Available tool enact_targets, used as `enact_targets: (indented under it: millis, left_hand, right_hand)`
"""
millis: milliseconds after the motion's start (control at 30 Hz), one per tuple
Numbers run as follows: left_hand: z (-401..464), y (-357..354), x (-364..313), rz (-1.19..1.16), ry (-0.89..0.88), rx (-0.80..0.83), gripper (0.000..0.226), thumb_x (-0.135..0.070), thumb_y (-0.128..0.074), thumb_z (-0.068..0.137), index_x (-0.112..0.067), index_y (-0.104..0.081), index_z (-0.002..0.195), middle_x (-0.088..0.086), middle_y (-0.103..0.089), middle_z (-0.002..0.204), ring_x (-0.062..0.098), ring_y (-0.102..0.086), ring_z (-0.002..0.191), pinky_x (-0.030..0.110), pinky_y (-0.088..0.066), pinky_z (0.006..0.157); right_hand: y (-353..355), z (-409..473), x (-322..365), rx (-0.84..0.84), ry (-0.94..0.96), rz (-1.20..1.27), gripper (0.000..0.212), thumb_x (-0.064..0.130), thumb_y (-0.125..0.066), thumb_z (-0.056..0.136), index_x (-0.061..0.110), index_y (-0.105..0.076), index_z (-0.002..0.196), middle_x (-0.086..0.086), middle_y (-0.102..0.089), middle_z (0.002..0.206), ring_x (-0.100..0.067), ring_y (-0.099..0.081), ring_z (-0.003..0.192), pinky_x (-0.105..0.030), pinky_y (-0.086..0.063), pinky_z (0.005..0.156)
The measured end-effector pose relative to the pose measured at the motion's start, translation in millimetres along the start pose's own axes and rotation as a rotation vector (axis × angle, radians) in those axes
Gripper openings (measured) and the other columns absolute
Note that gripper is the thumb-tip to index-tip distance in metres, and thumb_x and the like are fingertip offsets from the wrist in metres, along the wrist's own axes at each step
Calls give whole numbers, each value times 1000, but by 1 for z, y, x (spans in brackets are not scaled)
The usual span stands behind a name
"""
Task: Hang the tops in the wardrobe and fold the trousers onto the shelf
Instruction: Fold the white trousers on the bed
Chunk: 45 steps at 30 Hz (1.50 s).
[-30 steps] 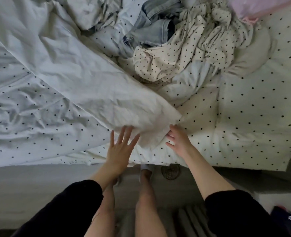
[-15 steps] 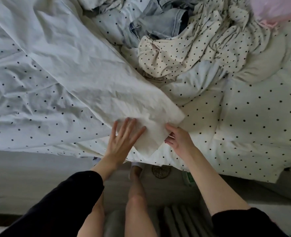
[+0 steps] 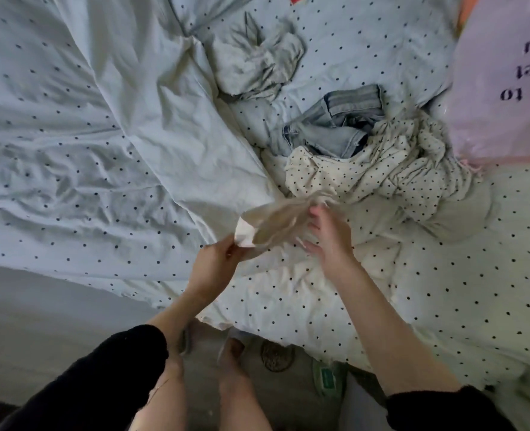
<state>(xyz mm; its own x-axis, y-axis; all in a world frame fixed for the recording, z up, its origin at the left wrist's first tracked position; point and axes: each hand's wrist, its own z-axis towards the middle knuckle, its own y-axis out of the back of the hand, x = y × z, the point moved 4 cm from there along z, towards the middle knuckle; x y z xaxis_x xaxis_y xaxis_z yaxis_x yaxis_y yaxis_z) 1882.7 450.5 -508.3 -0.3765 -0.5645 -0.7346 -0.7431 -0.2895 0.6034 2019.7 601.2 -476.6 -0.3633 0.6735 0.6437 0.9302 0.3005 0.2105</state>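
Note:
A long plain white garment (image 3: pixel 151 126) lies spread across the dotted bedspread (image 3: pixel 444 290), from the upper left down to the middle. Its near hem (image 3: pixel 267 222) is lifted off the bed and blurred with motion. My left hand (image 3: pixel 214 265) pinches the hem's corner. My right hand (image 3: pixel 329 234) is at the other side of the lifted hem, fingers spread and blurred; I cannot tell whether it grips the cloth. Behind them a cream dotted garment (image 3: pixel 379 172) lies crumpled over faded blue jeans (image 3: pixel 338 126). A grey crumpled garment (image 3: pixel 257 63) sits further back.
A pink pillow with black lettering (image 3: pixel 506 76) lies at the right edge of the bed. The bed's near edge runs across the lower frame, with grey floor (image 3: pixel 39 321) below it. My bare legs and feet stand at the bedside.
Both hands were pressed on the white garment's hem lying flat on the bed. Now the hem is raised and bunched between them, pinched by my left hand. The camera view has shifted up the bed.

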Motion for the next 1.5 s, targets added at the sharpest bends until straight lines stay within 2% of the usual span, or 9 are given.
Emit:
enact_targets:
  millis: [167, 267, 433, 667, 833, 967, 1233, 1400, 1500]
  left_hand:
    - [62, 60, 22, -578, 402, -191, 35, -30, -65, 87, 4, -59, 84, 19, -65, 75, 29, -65, 68, 37, -54, 65]
    - [106, 70, 65, -685, 614, -119, 26, -27, -61, 90, -1, -59, 90, 14, -63, 77, 25, -63, 64, 35, -56, 62]
    - [131, 70, 115, -713, 723, -15, 14, -10, -58, 90, -9, -57, 76, 7, -57, 73, 21, -56, 64, 25, -51, 55]
    - [151, 104, 100, -499, 148, 41, 13, -12, -59, 91, -14, -62, 104, -5, -66, 95, 6, -63, 85, 14, -49, 77]
    - [182, 114, 131, -420, 413, -68, 26, -10, -62, 87, -17, -51, 65, -1, -56, 69, 14, -52, 67, 20, -40, 55]
    - [178, 105, 153, -664, 682, -32, 17, -3, -61, 85, -12, -54, 71, 5, -55, 68, 22, -51, 67, 26, -44, 56]
    - [168, 119, 110, -869, 291, 120, 17, -5, -64, 86, 4, -50, 86, 13, -54, 84, 20, -53, 85, 34, -47, 80]
    - [170, 121, 150, -368, 588, -163, 49, -9, -65, 85, -5, -41, 128, 13, -52, 124, 26, -56, 101, 38, -49, 83]
    - [145, 112, 120, 180, 178, -267, 40, -18, -62, 87, -3, -50, 122, 18, -52, 118, 34, -53, 105, 43, -45, 86]
  right_hand:
    - [-74, -9, 83, 171, 458, -509, 38, 35, -37, 101, 11, -58, 121, -12, -52, 134, -17, -53, 114, -35, -41, 99]
    - [-122, 13, 78, 261, 752, -908, 41, 29, -37, 102, 17, -45, 140, -5, -32, 152, -17, -27, 141, -33, -24, 114]
    - [-162, 57, 14, 371, 644, -1462, 50, 34, -33, 101, 23, -23, 149, -5, -2, 160, -24, 6, 146, -51, -12, 116]
    - [-170, 51, -7, 182, 832, -1431, 62, 50, -19, 92, 25, -23, 149, -4, 4, 156, -27, 9, 144, -53, -1, 112]
    - [-185, 55, -7, 172, 772, -1528, 67, 56, -6, 87, 31, -4, 149, -2, 15, 154, -24, 19, 142, -52, 9, 113]
    - [-194, 65, -8, 248, 660, -1611, 70, 60, -1, 86, 33, -3, 150, -1, 17, 157, -24, 22, 142, -53, 9, 115]
    - [-186, 65, -16, 171, 818, -1570, 59, 48, -25, 94, 19, -36, 144, -13, -21, 155, -32, -14, 142, -58, -16, 109]
    - [-182, 66, -20, 209, 800, -1600, 60, 50, -21, 94, 19, -41, 141, -14, -26, 154, -35, -19, 142, -57, -17, 111]
    - [-176, 76, -8, 206, 803, -1634, 58, 50, -27, 89, 18, -51, 132, -13, -41, 146, -34, -36, 136, -51, -41, 100]
